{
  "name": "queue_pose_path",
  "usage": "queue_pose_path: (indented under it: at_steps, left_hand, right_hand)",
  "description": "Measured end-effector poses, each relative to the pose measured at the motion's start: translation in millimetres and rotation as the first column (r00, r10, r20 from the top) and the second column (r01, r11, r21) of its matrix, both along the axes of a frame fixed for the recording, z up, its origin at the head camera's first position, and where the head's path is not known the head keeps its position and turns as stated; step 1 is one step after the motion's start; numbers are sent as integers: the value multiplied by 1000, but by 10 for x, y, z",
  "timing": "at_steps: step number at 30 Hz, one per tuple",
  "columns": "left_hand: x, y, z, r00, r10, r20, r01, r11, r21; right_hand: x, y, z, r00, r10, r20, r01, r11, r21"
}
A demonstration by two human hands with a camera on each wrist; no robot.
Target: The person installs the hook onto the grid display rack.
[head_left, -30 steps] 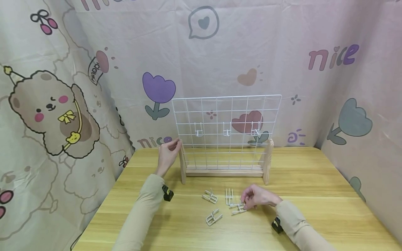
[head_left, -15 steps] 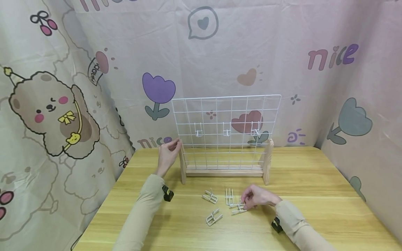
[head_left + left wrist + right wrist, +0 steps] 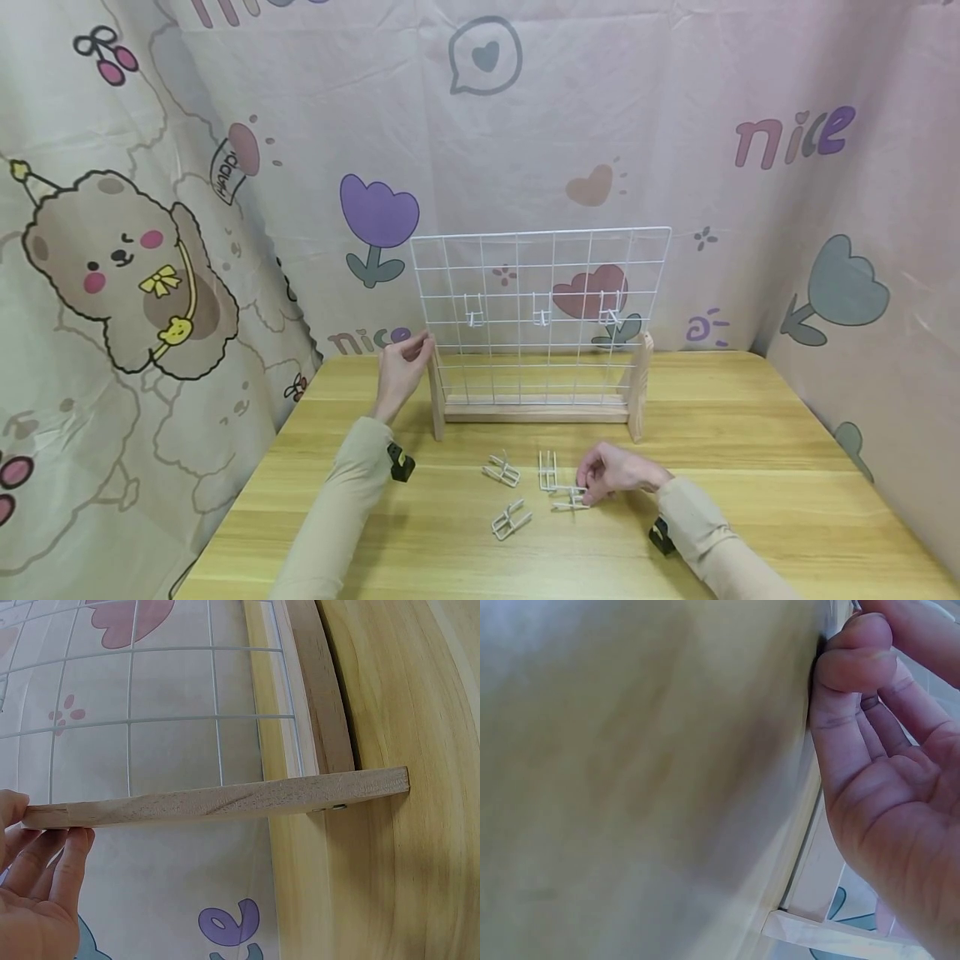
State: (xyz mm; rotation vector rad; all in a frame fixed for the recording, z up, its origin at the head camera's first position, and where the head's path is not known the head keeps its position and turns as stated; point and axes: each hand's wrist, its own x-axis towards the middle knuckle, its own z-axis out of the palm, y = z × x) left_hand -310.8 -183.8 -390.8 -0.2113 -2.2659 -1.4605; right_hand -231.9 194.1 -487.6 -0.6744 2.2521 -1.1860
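My left hand [image 3: 401, 371] holds the top of the left wooden upright [image 3: 437, 392] of a stand. In the left wrist view, the thumb lies on one side of that upright [image 3: 187, 804] and the fingers on the other. A white wire grid panel [image 3: 540, 232] stands upright in this frame. Down on the table, my right hand [image 3: 618, 468] pinches one end of a white wire hook [image 3: 573, 497], partly hidden by the fingers. Right beside it lies another wire hook [image 3: 547, 472]. In the right wrist view, the thumb and fingers meet, and the hook can hardly be made out.
Two more loose hooks lie to the left, one farther hook [image 3: 503, 471] and one nearer hook [image 3: 510, 521]. Three hooks hang in a row on the grid, including the middle hook [image 3: 542, 317]. Behind the wooden table [image 3: 750, 467] hangs a printed cloth [image 3: 480, 150].
The hook at my right fingertips has turned slightly on the table and now lies straighter. My left hand keeps its place on the upright.
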Motion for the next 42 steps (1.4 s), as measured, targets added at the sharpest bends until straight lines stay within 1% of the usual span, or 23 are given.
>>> queue_pose_path:
  at_steps: [11, 19, 23, 30, 36, 42]
  left_hand:
    - [-5, -10, -11, 1000, 4, -5, -4, 1000, -19]
    - [-1, -4, -1, 1000, 0, 1, 0, 1000, -8]
    - [-1, -5, 4, 1000, -7, 8, 7, 1000, 3]
    - [-1, -6, 4, 1000, -10, 7, 10, 1000, -1]
    - [-14, -14, -11, 1000, -4, -2, 4, 1000, -7]
    - [-3, -9, -4, 1000, -7, 0, 7, 1000, -11]
  right_hand:
    - [-7, 22, -23, 1000, 4, -12, -4, 1000, -3]
    - [-18, 52, -24, 999, 10, 30, -9, 999, -47]
    - [-18, 59, -25, 999, -1, 41, 3, 998, -61]
    - [-14, 64, -23, 998, -5, 57, 9, 997, -77]
    - [-20, 71, -44, 998, 20, 60, -12, 993, -121]
    - [-30, 99, -72, 996, 48, 74, -35, 985, -170]
